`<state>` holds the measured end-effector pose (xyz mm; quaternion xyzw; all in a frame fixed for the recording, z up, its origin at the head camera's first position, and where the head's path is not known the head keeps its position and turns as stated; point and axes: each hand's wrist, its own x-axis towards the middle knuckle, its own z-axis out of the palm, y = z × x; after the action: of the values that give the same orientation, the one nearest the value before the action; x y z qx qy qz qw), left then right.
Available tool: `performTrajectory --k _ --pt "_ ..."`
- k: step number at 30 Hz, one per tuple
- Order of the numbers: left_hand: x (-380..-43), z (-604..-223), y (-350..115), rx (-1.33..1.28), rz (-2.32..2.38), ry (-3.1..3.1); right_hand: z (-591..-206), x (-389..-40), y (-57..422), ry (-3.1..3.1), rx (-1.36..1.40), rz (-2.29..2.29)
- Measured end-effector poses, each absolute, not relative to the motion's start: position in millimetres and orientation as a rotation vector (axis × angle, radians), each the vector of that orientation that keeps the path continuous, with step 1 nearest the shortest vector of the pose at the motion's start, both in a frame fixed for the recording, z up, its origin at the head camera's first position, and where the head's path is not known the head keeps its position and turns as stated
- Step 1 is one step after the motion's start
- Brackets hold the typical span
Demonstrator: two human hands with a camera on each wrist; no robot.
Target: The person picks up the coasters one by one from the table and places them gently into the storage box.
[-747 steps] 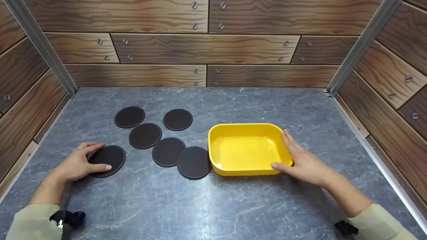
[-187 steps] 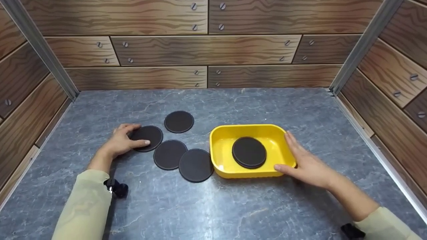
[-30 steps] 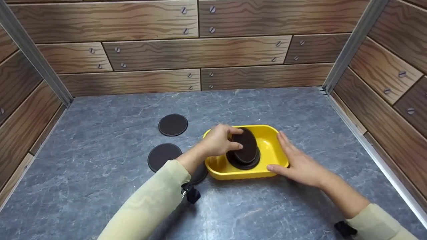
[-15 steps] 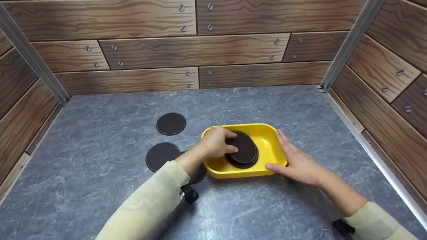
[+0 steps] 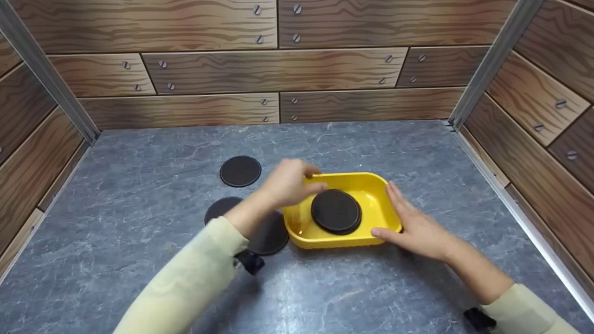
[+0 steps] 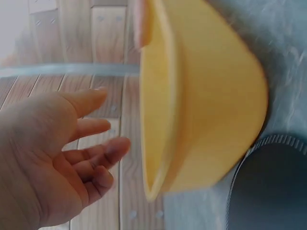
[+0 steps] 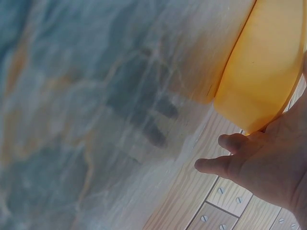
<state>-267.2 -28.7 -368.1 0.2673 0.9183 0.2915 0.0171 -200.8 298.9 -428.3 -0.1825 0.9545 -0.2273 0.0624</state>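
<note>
A yellow plastic box (image 5: 343, 242) stands on the table, with round black coasters (image 5: 336, 211) stacked flat inside. My left hand (image 5: 290, 183) hovers over the box's back left rim; in the left wrist view its palm holds nothing and its fingers are loosely bent. My right hand (image 5: 420, 227) holds the box's right end, thumb over the rim and fingers along the outer side. Three more coasters lie on the table: one at the back (image 5: 240, 171), a left one (image 5: 222, 206) partly covered by my left forearm, and a front one (image 5: 269, 234) next to the box.
The grey marbled tabletop (image 5: 162, 176) is enclosed by wood-patterned panels (image 5: 209, 72) at the back and both sides. Metal corner posts (image 5: 492, 65) rise at the back. A black wrist camera (image 5: 250, 262) sits on the left sleeve, near the front coaster.
My left hand has let go of a coaster, which now lies flat on the stack in the box. The hand has since lifted up and left toward the rim. My right hand has stayed put.
</note>
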Motion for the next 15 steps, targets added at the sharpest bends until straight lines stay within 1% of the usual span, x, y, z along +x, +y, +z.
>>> performTrajectory --k 3,8,15 --pt "-274 -360 -48 0.804 1.056 2.862 -427 -201 300 2.887 -0.545 -0.68" --pt "-284 -353 -82 0.677 1.328 2.831 -426 -201 300 2.888 -0.533 -0.669" --pt "-303 -355 -126 0.555 1.56 2.811 -428 -201 300 2.887 -0.541 -0.684"
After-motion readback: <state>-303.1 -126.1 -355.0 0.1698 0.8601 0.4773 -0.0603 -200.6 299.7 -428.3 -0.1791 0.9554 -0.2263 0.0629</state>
